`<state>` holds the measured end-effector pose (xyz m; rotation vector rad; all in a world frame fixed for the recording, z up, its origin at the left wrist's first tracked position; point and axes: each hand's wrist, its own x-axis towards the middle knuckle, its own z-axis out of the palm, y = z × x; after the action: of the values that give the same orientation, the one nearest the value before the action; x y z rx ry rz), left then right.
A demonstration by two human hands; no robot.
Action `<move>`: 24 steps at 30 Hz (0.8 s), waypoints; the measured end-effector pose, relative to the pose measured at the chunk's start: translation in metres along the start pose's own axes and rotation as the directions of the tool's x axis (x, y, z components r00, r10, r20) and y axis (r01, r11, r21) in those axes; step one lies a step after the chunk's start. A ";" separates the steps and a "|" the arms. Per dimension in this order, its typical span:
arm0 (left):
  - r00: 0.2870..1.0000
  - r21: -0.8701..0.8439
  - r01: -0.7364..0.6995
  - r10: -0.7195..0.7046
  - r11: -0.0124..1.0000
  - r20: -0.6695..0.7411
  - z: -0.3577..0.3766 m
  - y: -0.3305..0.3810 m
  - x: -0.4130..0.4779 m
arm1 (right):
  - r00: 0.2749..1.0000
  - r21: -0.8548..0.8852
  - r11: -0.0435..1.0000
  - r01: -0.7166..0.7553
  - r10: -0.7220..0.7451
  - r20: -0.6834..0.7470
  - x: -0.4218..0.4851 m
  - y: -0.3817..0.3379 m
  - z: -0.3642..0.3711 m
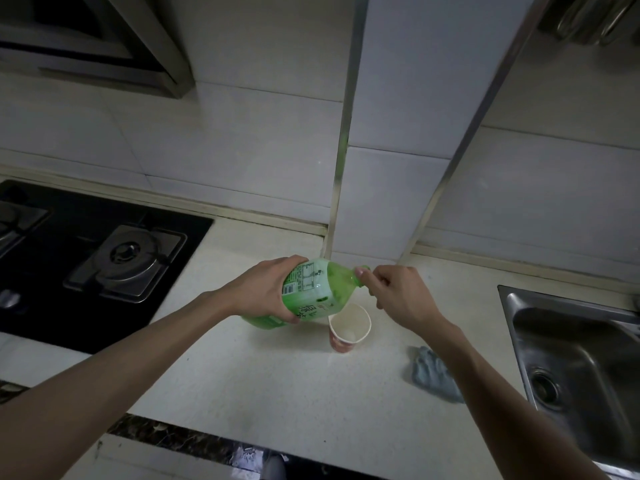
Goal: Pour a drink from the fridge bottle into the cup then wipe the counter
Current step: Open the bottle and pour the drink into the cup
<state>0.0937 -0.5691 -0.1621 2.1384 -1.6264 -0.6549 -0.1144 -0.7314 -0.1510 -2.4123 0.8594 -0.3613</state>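
A green plastic bottle with a printed label is tilted almost on its side above the white counter, neck toward the right. My left hand grips its body. My right hand pinches the bottle's neck, where the cap sits; the fingers hide the cap. A paper cup with a red pattern stands upright just below the neck and looks empty inside. A blue-grey cloth lies crumpled on the counter to the right of the cup, partly behind my right forearm.
A black gas hob with a steel burner fills the left side. A steel sink is set in the counter at the right. White tiled wall and a projecting column stand close behind the cup. A range hood hangs at upper left.
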 end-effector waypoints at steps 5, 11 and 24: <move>0.999 -0.020 -0.018 0.019 1.000 0.041 -0.001 0.002 0.002 | 0.998 -0.126 0.990 0.058 -0.058 0.004 -0.002 -0.005 -0.005; 0.997 -0.017 -0.047 0.048 0.999 0.057 -0.003 0.001 0.006 | 0.993 0.058 0.995 -0.084 0.088 -0.072 -0.003 -0.011 0.009; 0.989 -0.092 -0.044 0.057 0.995 0.140 -0.003 -0.005 0.004 | 0.950 -0.233 0.973 0.001 -0.073 -0.303 -0.002 -0.023 0.025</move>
<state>0.1007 -0.5718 -0.1627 2.0219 -1.6851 -0.8649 -0.0942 -0.7050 -0.1582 -2.6307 1.0420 -0.7055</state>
